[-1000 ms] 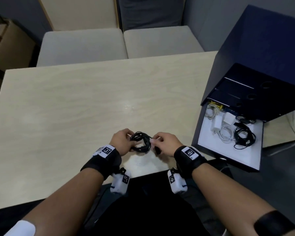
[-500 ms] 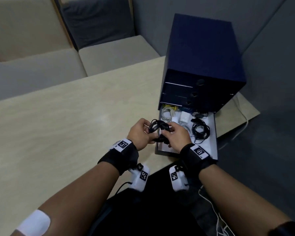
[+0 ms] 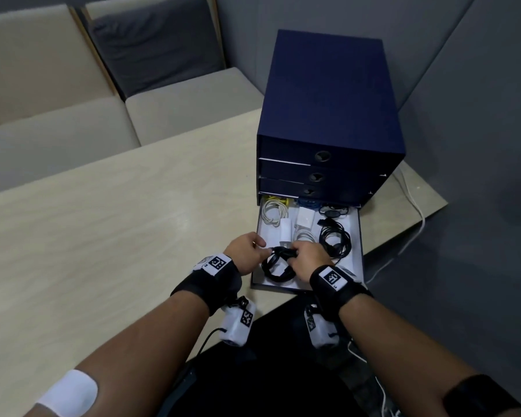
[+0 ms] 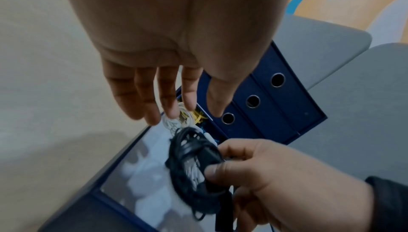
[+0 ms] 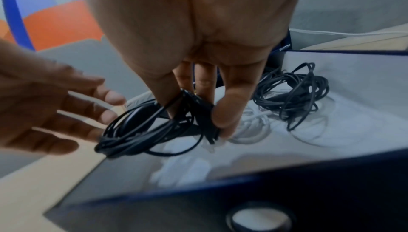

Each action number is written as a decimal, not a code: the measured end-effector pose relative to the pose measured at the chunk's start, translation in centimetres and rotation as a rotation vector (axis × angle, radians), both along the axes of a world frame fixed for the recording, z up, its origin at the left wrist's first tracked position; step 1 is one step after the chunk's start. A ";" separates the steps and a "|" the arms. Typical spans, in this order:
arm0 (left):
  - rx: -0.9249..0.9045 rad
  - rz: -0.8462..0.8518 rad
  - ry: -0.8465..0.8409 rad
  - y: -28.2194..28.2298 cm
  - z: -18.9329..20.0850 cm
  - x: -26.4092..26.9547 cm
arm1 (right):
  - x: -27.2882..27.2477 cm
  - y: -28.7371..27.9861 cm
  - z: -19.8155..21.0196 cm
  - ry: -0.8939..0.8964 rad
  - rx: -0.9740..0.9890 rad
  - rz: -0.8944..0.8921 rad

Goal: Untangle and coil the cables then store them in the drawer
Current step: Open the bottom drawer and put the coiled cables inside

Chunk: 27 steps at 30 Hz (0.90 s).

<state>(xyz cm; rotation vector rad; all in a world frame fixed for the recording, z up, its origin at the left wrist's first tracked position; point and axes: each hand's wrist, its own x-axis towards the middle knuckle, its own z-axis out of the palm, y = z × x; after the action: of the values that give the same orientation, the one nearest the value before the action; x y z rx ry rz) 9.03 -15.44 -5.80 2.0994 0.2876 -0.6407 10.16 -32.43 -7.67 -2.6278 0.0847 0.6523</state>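
A black coiled cable (image 3: pixel 276 267) hangs just above the front of the open bottom drawer (image 3: pixel 355 236). My right hand (image 3: pixel 301 257) pinches the coil's top between thumb and fingers; the right wrist view shows that grip (image 5: pixel 198 106) on the black coiled cable (image 5: pixel 143 127). My left hand (image 3: pixel 253 248) hovers beside the coil with straight, spread fingers and holds nothing. In the left wrist view the left hand (image 4: pixel 167 96) is open above the black coiled cable (image 4: pixel 192 162), and the right hand (image 4: pixel 264 171) grips it.
The drawer holds another black cable bundle (image 3: pixel 334 240), white cables (image 3: pixel 272 212) and a white charger (image 3: pixel 286 230). The navy drawer cabinet (image 3: pixel 328 100) stands on the table's right end, its upper drawers closed. A white cord (image 3: pixel 415 212) trails off the table (image 3: pixel 103 236).
Both hands carried the black coil from the table's front edge rightwards to over the open drawer. The left hand has let go and spread its fingers.
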 end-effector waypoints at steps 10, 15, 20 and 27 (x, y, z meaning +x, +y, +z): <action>0.003 -0.020 0.020 0.8 -0.7 -0.6 | -0.4 -0.1 -0.8 0.036 -0.002 -0.063; 0.024 -0.065 0.021 1.4 -1.1 -1.0 | -1.5 -2.1 0.6 -0.074 0.021 -0.090; 0.013 -0.139 0.049 1.5 -1.5 -1.7 | -4.5 -4.0 1.9 -0.072 -0.016 -0.147; -0.011 -0.182 0.063 2.0 -2.2 -2.9 | -8.4 -3.5 0.9 0.163 -0.007 -0.168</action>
<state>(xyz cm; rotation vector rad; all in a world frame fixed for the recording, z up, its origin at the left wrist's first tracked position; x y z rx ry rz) 6.14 -13.43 -7.97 2.1132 0.1283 -0.8149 1.76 -35.97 -6.77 -2.5349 0.3529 0.8065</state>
